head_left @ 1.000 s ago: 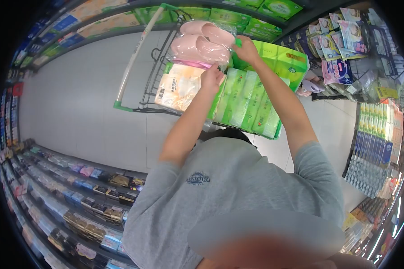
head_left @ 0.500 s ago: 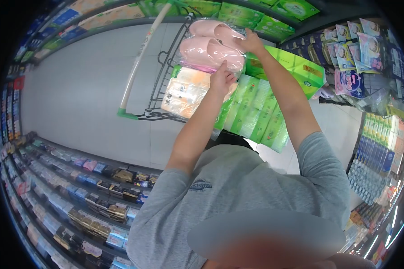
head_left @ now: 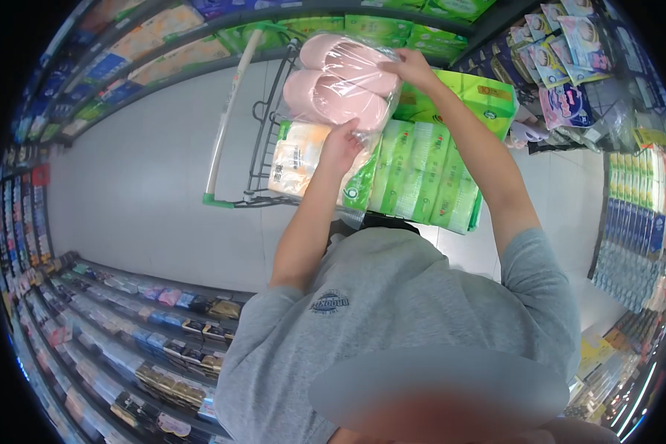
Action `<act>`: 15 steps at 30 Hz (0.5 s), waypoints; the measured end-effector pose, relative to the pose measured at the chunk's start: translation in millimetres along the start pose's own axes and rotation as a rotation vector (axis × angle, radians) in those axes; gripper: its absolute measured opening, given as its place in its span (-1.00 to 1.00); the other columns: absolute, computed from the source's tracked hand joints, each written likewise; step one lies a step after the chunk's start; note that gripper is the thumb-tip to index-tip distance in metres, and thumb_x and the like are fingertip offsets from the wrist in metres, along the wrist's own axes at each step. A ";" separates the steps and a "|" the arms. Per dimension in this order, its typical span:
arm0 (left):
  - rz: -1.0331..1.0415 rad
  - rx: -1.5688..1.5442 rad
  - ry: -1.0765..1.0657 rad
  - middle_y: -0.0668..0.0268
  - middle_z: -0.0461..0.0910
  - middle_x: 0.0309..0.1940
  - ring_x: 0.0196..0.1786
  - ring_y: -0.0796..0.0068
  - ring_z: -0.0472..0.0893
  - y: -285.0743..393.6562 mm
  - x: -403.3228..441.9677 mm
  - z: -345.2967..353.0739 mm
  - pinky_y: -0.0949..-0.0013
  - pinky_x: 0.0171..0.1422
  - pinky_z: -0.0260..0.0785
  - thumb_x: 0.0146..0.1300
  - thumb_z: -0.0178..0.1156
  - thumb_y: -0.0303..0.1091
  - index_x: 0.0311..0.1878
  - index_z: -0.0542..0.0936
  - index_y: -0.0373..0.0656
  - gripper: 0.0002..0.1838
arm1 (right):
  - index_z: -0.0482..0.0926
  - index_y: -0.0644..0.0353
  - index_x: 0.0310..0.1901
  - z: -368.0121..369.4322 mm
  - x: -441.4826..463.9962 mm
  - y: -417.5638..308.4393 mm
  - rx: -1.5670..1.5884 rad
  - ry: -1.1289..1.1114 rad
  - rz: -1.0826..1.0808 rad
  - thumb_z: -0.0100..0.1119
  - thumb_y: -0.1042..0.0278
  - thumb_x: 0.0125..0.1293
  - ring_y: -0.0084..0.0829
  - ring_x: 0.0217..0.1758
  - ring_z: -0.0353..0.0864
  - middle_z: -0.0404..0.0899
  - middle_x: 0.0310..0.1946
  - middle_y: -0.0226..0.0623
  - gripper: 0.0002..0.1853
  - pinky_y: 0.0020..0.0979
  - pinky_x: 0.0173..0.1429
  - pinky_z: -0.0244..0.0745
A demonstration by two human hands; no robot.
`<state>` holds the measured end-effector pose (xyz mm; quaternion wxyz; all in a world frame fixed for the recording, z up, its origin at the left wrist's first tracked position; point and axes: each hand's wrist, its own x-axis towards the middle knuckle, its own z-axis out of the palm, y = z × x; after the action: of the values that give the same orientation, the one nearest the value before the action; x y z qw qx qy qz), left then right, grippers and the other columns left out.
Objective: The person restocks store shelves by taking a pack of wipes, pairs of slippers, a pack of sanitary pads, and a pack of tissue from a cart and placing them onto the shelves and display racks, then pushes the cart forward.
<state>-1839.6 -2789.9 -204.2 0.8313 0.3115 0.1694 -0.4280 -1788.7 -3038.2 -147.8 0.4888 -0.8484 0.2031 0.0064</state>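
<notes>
A pair of pink slippers [head_left: 322,100] in clear plastic wrap lies tilted over a shopping cart's load. My left hand [head_left: 342,148] is closed on the wrap at the slippers' near edge. My right hand [head_left: 414,70] pinches the wrap at their right end, with the thumb on top. Partly under the slippers sits a white and orange tissue pack [head_left: 292,166]. To its right are green tissue packs [head_left: 422,174], and behind them a larger green box-shaped pack [head_left: 481,100], partly hidden by my right forearm.
The cart's handle [head_left: 229,122] and wire frame [head_left: 263,159] stand left of the packs. Stocked shelves [head_left: 148,325] run along the lower left, with more green packs [head_left: 377,31] shelved at the back. Hanging bags [head_left: 566,103] are at the right.
The slippers have been raised and shifted slightly left, with their wrap now held in both hands. My left hand has gone from a pointing finger to a closed grip. The view has turned a little.
</notes>
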 end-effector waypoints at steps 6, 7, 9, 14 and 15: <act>0.236 0.315 -0.207 0.23 0.52 0.01 0.10 0.39 0.48 29.4 -40.5 31.6 0.29 0.23 0.29 0.22 0.12 -0.47 0.14 0.39 -0.31 -0.60 | 0.52 0.31 -0.03 -53.8 -113.0 -15.9 0.320 -0.155 0.123 0.35 0.24 0.07 -0.59 -0.38 0.51 0.59 -0.31 -0.35 -0.54 -0.56 -0.29 0.39; 0.274 0.417 -0.236 0.24 0.53 0.00 0.08 0.40 0.49 32.6 -39.4 34.2 0.29 0.23 0.29 0.21 0.12 -0.48 0.12 0.40 -0.34 -0.61 | 0.50 0.31 0.00 -58.9 -135.2 -17.0 0.424 -0.124 0.129 0.33 0.28 0.08 -0.59 -0.34 0.52 0.59 -0.28 -0.35 -0.54 -0.55 -0.26 0.40; 0.224 0.418 -0.261 0.22 0.54 -0.02 0.04 0.39 0.52 34.6 -41.2 51.5 0.31 0.20 0.33 0.20 0.12 -0.50 0.10 0.43 -0.37 -0.62 | 0.48 0.30 0.02 -68.2 -172.3 -8.1 0.538 -0.048 0.158 0.31 0.32 0.09 -0.59 -0.31 0.53 0.59 -0.25 -0.34 -0.54 -0.55 -0.24 0.42; 0.099 0.452 -0.325 0.14 0.56 -0.04 -0.01 0.34 0.56 -4.1 -43.6 91.3 0.34 0.12 0.39 0.15 0.11 -0.54 0.12 0.42 -0.40 -0.58 | 0.49 0.26 0.00 -74.7 -267.6 19.0 0.732 0.311 0.101 0.34 0.38 0.04 -0.58 -0.30 0.58 0.62 -0.26 -0.36 -0.55 -0.54 -0.24 0.46; 0.081 0.465 -0.340 0.14 0.56 -0.05 -0.01 0.34 0.56 -13.8 -50.7 102.2 0.34 0.13 0.39 0.15 0.10 -0.54 0.11 0.42 -0.40 -0.58 | 0.49 0.27 0.00 -75.0 -287.1 22.8 0.791 0.402 0.068 0.34 0.41 0.04 -0.58 -0.30 0.58 0.61 -0.25 -0.36 -0.55 -0.54 -0.23 0.46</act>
<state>-1878.6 -2833.0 -105.1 0.7705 0.4240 -0.0876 -0.4678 -2074.2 -3013.4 -67.3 0.7260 -0.5735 0.3086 -0.2210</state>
